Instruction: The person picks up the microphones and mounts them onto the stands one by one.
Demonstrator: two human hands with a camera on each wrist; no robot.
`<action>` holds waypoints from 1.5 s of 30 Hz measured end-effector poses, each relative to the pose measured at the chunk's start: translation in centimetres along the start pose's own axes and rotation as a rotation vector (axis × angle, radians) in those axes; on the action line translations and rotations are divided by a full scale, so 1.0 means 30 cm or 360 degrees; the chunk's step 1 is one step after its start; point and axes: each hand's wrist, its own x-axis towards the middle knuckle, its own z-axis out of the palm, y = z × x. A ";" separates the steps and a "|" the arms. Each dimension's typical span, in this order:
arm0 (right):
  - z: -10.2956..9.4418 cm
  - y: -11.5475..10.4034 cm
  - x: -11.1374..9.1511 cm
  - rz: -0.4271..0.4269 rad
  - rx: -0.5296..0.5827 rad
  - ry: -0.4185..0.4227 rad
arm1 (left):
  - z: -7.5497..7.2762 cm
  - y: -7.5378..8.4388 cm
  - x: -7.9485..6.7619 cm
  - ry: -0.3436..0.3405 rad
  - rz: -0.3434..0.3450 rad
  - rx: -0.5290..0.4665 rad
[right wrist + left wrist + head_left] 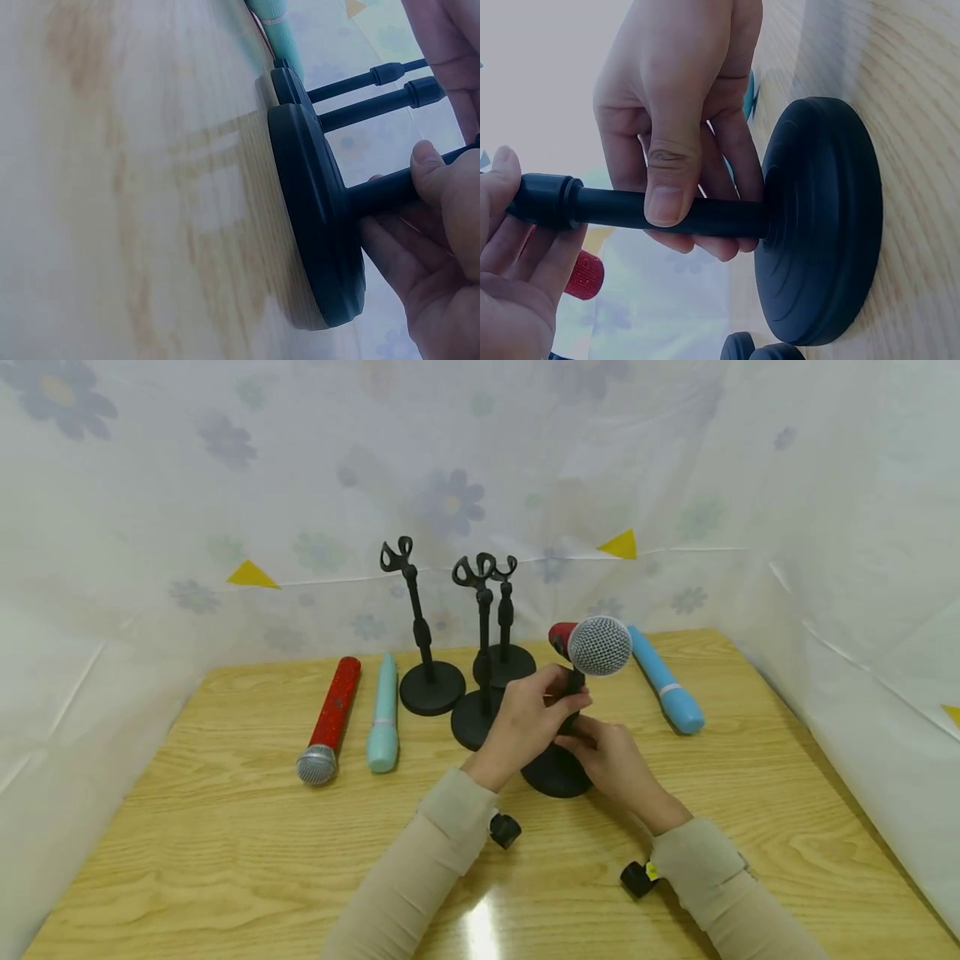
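A red microphone (600,646) with a silver mesh head sits at the top of a black desk microphone stand (557,777), its head towards me. High on the stand, my left hand (523,714) grips the pole at the thick collar (544,201), just under the microphone. Lower down, my right hand (617,766) holds the pole close above the round base (821,225), thumb on one side and fingers round the other. Both hands hide much of the pole in the head view.
Three more black stands with bare clips, a left one (432,691), a front one (472,720) and a back one (513,664), stand further back. Left lie a red glittery microphone (333,710) and a mint one (384,718); a blue one (663,681) lies right.
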 end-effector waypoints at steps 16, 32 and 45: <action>-0.003 -0.001 -0.002 0.0033 -0.0003 -0.0021 | -0.008 -0.007 0.009 -0.0162 0.0013 -0.0052; 0.002 0.001 -0.008 0.0056 -0.0012 -0.0012 | 0.003 -0.012 -0.005 -0.0067 0.0077 -0.0038; 0.003 0.000 -0.005 0.0001 0.0018 0.0006 | 0.002 -0.027 -0.011 -0.0022 -0.0065 0.0012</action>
